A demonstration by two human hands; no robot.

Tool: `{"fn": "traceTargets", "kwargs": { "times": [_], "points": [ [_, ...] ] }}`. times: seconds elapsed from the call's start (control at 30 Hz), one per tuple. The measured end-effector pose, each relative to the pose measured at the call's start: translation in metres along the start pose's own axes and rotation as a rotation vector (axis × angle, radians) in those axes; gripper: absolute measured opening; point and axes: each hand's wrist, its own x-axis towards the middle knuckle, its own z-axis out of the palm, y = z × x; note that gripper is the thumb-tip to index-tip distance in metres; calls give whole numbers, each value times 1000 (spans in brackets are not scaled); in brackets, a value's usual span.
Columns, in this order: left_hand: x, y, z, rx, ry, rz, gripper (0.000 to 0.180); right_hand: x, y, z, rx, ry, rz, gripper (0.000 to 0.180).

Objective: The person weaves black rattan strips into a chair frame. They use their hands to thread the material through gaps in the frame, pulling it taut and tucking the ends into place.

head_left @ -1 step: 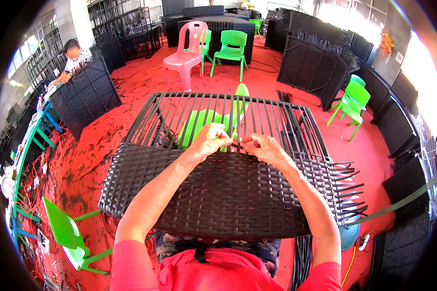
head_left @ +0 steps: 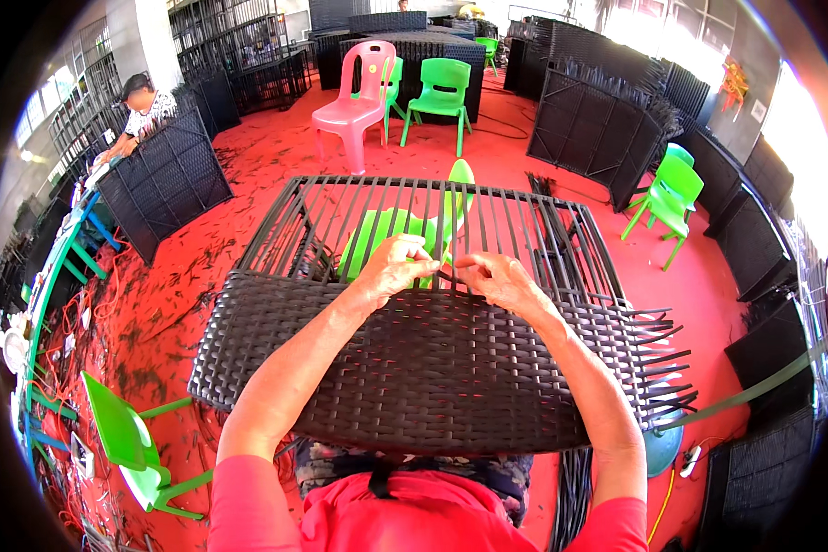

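A black wicker panel (head_left: 432,368) lies across my lap, its near part closely woven and its far part bare upright strips (head_left: 359,198) on a frame. At the edge of the weave, my left hand (head_left: 397,270) is closed in a pinch on a black plastic strip (head_left: 446,273). Just to the right, my right hand (head_left: 501,281) pinches the same strip, thumb and forefinger together. The fingers partly hide the strip between them. Loose strip ends (head_left: 667,368) stick out from the panel's right side.
A green chair (head_left: 386,235) stands beyond the panel, seen through its strips. Another green chair (head_left: 124,442) is near left, with a pink chair (head_left: 354,110) farther off. At the far left a person (head_left: 143,115) leans over a dark panel (head_left: 166,175). Strip scraps litter the red floor (head_left: 175,304).
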Motion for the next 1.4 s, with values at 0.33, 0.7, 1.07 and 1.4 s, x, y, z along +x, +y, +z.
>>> {"fn": "traceTargets", "kwargs": {
  "times": [0.33,0.7,1.07,1.4],
  "points": [
    [-21,-30,-19,614,-42,133,22,14,-3,23,244,-108,111,25],
    [-16,-22,-24,277,-48,-8,15,19,-11,35,12,-80,22,32],
    [-43,-18,-63,263,27,3,25,33,-32,55,190,-169,20,29],
    [-26,-43,-55,495,-137,-79,19,45,-26,73,-139,-8,-41,28]
  ]
}}
